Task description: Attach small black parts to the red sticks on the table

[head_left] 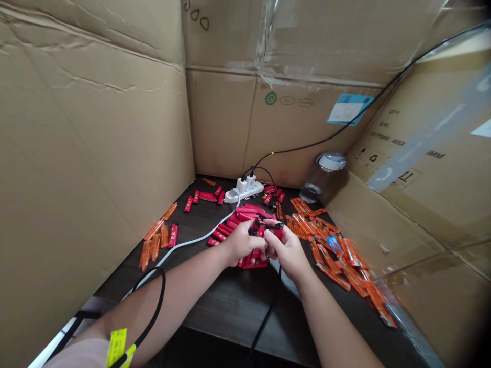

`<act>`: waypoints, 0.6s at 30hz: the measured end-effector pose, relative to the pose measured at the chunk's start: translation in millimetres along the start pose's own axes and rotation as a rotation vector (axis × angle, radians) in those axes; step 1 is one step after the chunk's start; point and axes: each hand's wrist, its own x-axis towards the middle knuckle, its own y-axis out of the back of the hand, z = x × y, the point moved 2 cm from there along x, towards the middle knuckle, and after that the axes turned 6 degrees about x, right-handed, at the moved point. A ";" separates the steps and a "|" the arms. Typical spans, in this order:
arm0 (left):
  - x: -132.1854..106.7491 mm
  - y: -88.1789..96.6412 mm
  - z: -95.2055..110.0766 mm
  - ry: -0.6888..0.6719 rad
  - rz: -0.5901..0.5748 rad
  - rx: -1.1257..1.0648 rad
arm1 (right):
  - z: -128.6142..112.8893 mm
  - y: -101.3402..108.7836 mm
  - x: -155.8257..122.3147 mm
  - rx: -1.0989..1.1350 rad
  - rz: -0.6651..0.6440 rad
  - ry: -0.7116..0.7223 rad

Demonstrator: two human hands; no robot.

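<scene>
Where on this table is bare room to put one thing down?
Bare tabletop lies between your left forearm and right forearm, below the red lighters, and above the white cable. Crowded: around your left hand, right hand and the orange lighters.

A dark table (230, 317), a white power strip (244, 191) lying near the back edge, red lighters (245, 210) heaped mid-table, orange lighters (301, 206) spread toward the right edge, a clear plastic bottle (312, 186) in the back right corner
</scene>
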 end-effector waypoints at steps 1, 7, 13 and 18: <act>0.0 1.7 2.0 -0.016 0.046 -0.020 | 1.5 -0.5 0.9 0.049 0.011 -0.013; -2.2 4.2 8.5 -0.087 0.199 0.037 | 6.9 -4.3 0.4 0.024 -0.013 -0.030; 1.7 3.4 2.4 -0.149 0.108 0.026 | 6.9 -8.8 -7.5 -0.136 -0.117 0.073; 4.5 7.7 0.8 -0.169 0.169 -0.010 | 8.1 -8.4 -6.6 -0.198 -0.149 0.191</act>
